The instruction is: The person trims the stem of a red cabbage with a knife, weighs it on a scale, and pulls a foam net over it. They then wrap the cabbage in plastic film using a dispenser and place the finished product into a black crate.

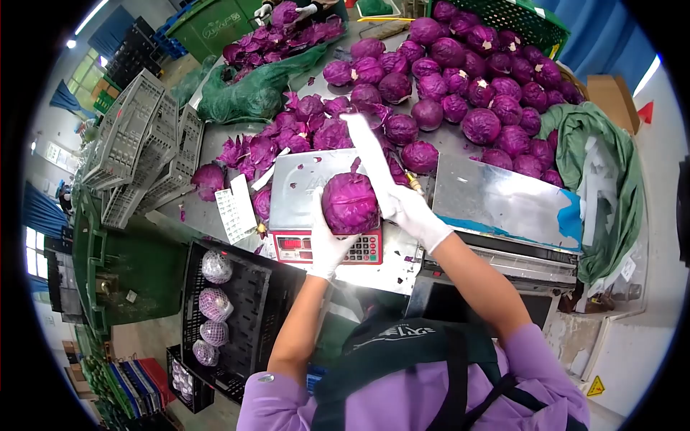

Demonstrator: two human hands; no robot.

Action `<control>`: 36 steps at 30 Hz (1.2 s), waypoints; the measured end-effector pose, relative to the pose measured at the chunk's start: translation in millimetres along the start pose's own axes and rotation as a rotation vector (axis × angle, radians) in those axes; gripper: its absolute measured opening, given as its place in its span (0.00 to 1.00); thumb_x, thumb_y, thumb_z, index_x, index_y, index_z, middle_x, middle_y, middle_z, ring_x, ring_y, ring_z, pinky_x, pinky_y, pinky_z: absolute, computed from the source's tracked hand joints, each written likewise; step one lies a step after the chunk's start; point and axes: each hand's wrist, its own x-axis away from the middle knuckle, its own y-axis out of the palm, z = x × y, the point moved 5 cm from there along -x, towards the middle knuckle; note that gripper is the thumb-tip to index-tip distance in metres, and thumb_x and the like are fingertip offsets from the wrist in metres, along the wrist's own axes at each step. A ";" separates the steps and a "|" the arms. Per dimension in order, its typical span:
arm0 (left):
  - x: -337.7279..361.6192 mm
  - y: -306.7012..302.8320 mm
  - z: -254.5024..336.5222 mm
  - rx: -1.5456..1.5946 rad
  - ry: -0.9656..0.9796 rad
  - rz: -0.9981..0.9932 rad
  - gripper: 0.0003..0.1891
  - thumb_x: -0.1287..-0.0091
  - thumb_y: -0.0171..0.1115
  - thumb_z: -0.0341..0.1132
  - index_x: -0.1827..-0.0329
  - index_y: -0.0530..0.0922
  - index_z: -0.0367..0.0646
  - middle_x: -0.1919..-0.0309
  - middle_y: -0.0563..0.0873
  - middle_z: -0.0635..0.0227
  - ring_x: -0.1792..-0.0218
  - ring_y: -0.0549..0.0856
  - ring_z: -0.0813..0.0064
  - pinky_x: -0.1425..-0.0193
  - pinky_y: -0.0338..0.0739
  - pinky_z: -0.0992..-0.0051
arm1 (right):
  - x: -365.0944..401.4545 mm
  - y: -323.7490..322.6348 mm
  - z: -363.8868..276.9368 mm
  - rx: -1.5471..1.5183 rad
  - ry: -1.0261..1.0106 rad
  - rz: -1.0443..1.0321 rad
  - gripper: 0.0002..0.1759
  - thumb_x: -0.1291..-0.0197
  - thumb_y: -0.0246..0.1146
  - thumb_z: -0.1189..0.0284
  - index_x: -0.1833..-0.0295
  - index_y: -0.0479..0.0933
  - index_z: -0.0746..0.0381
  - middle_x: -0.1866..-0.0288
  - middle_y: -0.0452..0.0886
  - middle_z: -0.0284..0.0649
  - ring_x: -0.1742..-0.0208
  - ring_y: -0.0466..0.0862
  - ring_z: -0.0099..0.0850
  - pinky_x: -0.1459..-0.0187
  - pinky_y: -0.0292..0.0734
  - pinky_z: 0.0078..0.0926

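A purple cabbage (350, 204) is held over the front of a red-edged scale (298, 187) with a metal plate. My left hand (330, 244), in a white glove, curls around the cabbage's left and lower side. My right hand (415, 215), also gloved, is closed on a long, flat white piece (368, 147) that points up and away; bright glare hides what kind it is. Its lower end is close to the cabbage's right side. A tool with a yellowish handle (413, 181) lies just beyond my right hand. Loose cabbage leaves (262, 152) lie behind the scale.
Many purple cabbages (478, 126) cover the table's back right, by a tipped green crate (514, 25). A metal box (507, 194) stands right. A black crate (244, 309) with several net-wrapped cabbages (215, 304) stands lower left. A co-worker's gloved hand (307, 11) is at the far end.
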 end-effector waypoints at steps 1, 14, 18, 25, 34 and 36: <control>0.1 -0.6 -0.2 -0.030 0.040 -0.020 0.63 0.56 0.83 0.35 0.20 0.47 0.40 0.26 0.63 0.44 0.27 0.66 0.46 0.24 0.63 0.57 | -3.1 5.3 4.0 -0.022 0.059 0.026 0.14 0.28 0.58 0.70 0.44 0.76 0.65 0.52 0.84 0.36 0.54 0.84 0.27 0.56 0.79 0.28; -12.2 -8.5 17.2 -0.061 -0.047 0.107 0.62 0.58 0.85 0.45 0.22 0.51 0.42 0.24 0.48 0.46 0.24 0.56 0.45 0.21 0.56 0.52 | -13.9 -3.3 12.4 -0.069 -0.005 -0.045 0.17 0.25 0.53 0.69 0.39 0.73 0.66 0.46 0.83 0.40 0.47 0.84 0.31 0.46 0.81 0.30; -6.3 -2.4 9.8 -0.125 -0.117 0.233 0.59 0.56 0.83 0.42 0.22 0.53 0.42 0.30 0.56 0.49 0.28 0.61 0.48 0.23 0.59 0.54 | 18.1 25.5 -30.5 0.067 -0.067 -0.050 0.17 0.27 0.55 0.69 0.41 0.74 0.69 0.49 0.84 0.44 0.48 0.86 0.34 0.49 0.83 0.33; -7.7 -14.1 5.2 -0.046 -0.048 0.117 0.58 0.57 0.84 0.42 0.23 0.55 0.43 0.30 0.59 0.52 0.28 0.63 0.51 0.23 0.60 0.56 | 86.8 -88.5 -179.9 0.957 -0.485 0.365 0.12 0.31 0.58 0.72 0.48 0.78 0.67 0.60 0.84 0.39 0.64 0.83 0.26 0.65 0.79 0.23; -11.7 -25.1 -14.8 0.084 -0.110 0.133 0.57 0.57 0.84 0.41 0.24 0.57 0.39 0.32 0.64 0.50 0.29 0.66 0.53 0.25 0.61 0.58 | 159.0 -107.5 -257.2 1.592 -0.493 0.820 0.25 0.37 0.64 0.62 0.39 0.78 0.67 0.38 0.80 0.54 0.37 0.80 0.47 0.38 0.75 0.38; -11.7 -26.9 -16.9 0.100 -0.114 0.132 0.57 0.56 0.84 0.41 0.24 0.57 0.39 0.32 0.64 0.50 0.29 0.66 0.53 0.25 0.61 0.58 | 123.5 -2.4 -216.7 1.448 -0.478 0.545 0.25 0.35 0.62 0.62 0.39 0.78 0.67 0.40 0.81 0.53 0.38 0.81 0.46 0.37 0.74 0.36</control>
